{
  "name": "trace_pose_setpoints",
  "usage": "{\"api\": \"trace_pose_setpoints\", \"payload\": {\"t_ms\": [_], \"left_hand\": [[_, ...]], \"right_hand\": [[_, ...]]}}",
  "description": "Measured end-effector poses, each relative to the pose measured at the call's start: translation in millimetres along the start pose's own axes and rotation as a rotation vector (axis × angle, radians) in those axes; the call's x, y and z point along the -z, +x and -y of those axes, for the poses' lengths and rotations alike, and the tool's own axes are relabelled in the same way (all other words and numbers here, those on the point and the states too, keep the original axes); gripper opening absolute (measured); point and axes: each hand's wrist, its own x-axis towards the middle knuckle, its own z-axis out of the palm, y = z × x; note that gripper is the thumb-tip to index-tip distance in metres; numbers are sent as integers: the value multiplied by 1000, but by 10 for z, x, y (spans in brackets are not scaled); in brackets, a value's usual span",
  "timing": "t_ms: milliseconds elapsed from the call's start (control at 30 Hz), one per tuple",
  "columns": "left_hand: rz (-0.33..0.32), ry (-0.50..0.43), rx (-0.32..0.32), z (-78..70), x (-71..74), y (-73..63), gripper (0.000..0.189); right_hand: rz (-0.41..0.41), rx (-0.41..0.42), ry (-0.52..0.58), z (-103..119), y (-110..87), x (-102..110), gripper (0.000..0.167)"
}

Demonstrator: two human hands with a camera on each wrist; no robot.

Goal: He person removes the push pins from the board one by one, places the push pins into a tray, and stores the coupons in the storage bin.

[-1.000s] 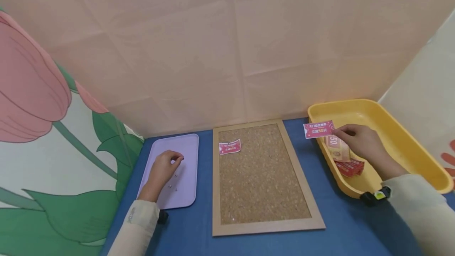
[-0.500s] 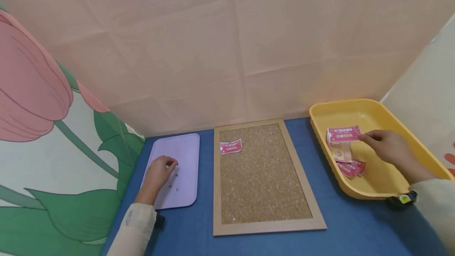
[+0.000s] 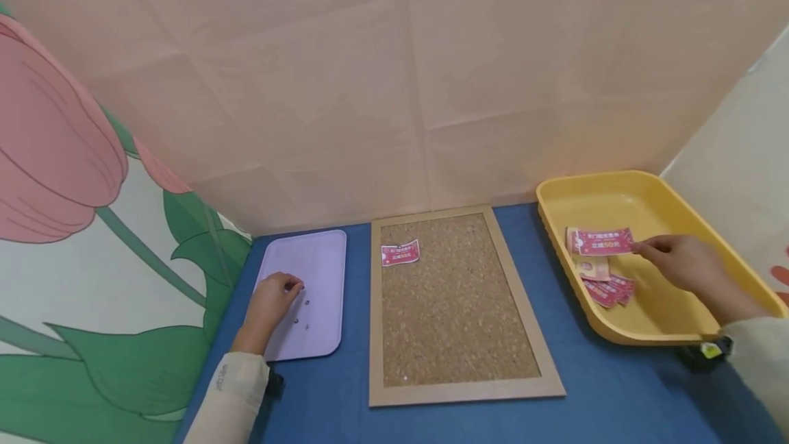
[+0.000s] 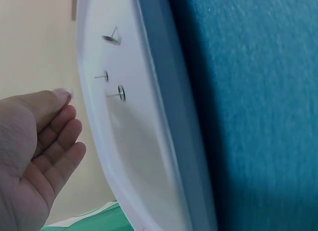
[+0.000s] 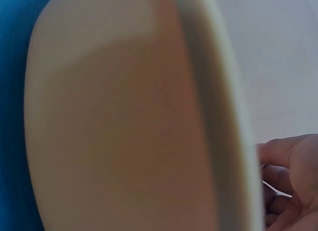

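In the head view my left hand (image 3: 269, 305) is over the lilac tray (image 3: 331, 259), thumb and forefinger pinching a small thumbtack (image 4: 71, 95), barely visible at the fingertips. Several loose thumbtacks (image 4: 121, 93) lie on the tray, some with pins sticking up. On the right, my right hand (image 3: 687, 262) pinches the right end of a pink printed coupon (image 3: 603, 242) above the yellow bin (image 3: 659, 197). Beneath it lie a banknote-like slip (image 3: 593, 268) and several red coupons (image 3: 609, 290). In the right wrist view the bin's wall hides the coupon and part of the hand.
Between tray and bin lies a wood-framed cork board (image 3: 456, 307), with one pink coupon (image 3: 401, 253) at its upper left. A blue cloth (image 3: 462, 423) covers the table. A pinkish backdrop (image 3: 308, 88) rises right behind everything.
My right hand has carried the coupon rightward and lower, from the bin's left rim to over the slips inside. My left hand has shifted slightly left and down over the tray.
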Motion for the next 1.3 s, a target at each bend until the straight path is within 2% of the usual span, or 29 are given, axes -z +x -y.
{"api": "trace_pose_setpoints", "payload": {"t_ms": [200, 433, 633, 800, 1033, 1300], "left_hand": [[8, 10, 1, 28, 12, -7, 14], [-17, 13, -21, 21, 29, -19, 17], [-38, 21, -44, -50, 49, -16, 18], [-54, 22, -95, -172, 66, 4, 20], [-107, -31, -180, -367, 98, 21, 22], [-136, -58, -263, -631, 134, 25, 24]], "right_hand": [[17, 19, -6, -34, -9, -27, 51], [23, 29, -23, -53, 24, 21, 47], [-29, 26, -41, -23, 28, 20, 46], [-67, 41, -10, 151, -2, 53, 48], [-159, 76, 30, 462, -12, 27, 45], [-212, 126, 107, 994, 68, -52, 39]]}}
